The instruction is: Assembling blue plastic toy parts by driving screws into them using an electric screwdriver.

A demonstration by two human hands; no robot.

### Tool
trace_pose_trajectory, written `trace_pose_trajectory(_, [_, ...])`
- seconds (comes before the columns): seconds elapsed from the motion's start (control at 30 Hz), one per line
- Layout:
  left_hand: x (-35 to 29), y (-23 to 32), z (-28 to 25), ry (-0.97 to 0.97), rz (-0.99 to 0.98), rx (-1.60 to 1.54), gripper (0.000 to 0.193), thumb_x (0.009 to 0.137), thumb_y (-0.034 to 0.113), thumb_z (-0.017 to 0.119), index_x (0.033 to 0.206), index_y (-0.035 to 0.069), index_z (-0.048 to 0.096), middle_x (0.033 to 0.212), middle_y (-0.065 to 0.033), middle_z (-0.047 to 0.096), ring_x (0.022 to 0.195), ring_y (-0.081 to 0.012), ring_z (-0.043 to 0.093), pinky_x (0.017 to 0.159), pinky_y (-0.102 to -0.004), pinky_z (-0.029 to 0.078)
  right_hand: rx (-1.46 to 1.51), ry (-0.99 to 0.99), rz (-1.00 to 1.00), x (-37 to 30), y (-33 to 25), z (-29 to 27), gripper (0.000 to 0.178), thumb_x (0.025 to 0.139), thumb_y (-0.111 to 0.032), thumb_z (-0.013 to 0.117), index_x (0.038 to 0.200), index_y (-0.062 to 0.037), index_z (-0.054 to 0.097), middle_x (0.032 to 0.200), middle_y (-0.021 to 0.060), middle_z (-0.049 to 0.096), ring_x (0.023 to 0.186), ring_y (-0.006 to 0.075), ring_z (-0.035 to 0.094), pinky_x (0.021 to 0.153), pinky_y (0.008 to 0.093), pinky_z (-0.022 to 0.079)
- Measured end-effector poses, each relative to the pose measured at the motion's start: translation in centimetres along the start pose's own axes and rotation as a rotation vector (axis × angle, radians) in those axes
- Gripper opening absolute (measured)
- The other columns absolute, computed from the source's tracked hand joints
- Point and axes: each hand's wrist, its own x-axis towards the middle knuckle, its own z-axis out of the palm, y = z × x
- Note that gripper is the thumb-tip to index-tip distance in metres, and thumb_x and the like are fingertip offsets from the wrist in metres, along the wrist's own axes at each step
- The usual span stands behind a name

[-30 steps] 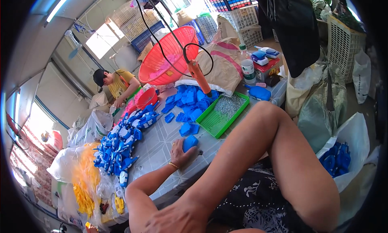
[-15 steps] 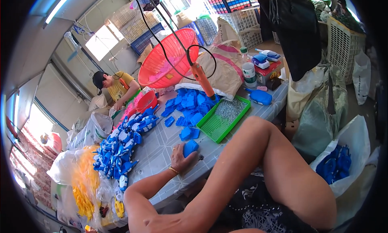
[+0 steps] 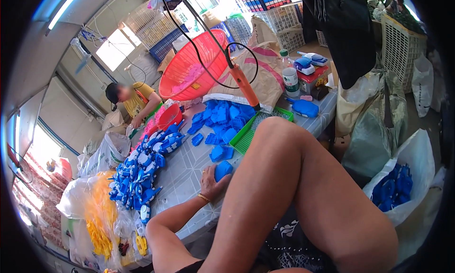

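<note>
An orange tool [image 3: 245, 89] hangs by the green tray [image 3: 242, 141], whose near part the raised right arm [image 3: 265, 178] hides; a blue heap [image 3: 222, 116] lies far, a blue-and-white pile [image 3: 137, 173] left. Bare table [image 3: 182, 178] runs between that pile and the left hand [image 3: 212, 184] — fingers curled round a blue piece [image 3: 223, 169] on the near side. The right hand's fingers I can't tell — they're out of sight.

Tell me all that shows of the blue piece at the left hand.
The blue plastic-looking piece seems plain, smooth and rounded; finer detail is too small to tell. It appears to rest on the grey patterned tablecloth, nearer the person than other blue pieces. The left hand lies against its near side, hiding that edge; whether it is gripped or touched is unclear.
</note>
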Motion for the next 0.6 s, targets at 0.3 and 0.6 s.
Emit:
trace_pose_trajectory(0.3, [-0.8,-0.5,-0.1,0.049,0.044,-0.045,0.074,0.082,0.054,0.077,0.133,0.005,0.057,0.126,-0.0211,0.059,0.119,-0.0409,0.056,0.102,-0.0495,0.045,0.148,0.206,-0.019,-5.8,0.5,0.5,0.022,0.095,-0.021,0.065,0.110,-0.0062,0.066,0.095,0.0137,0.066,0.082,0.0315,0.065,0.072,0.0413,0.052])
trace_pose_trajectory(0.6, [-0.3,-0.8,0.2,0.115,0.058,-0.075,0.069,0.078,0.049,0.080,0.128,0.005,0.062,0.113,-0.0190,0.063,0.109,-0.0402,0.059,0.095,-0.0487,0.048,-0.329,0.596,0.602,-24.4,7.3,-2.1,0.027,0.087,0.004,0.068,0.113,-0.0049,0.068,0.107,0.0117,0.069,0.099,0.0287,0.068,0.084,0.0370,0.056])
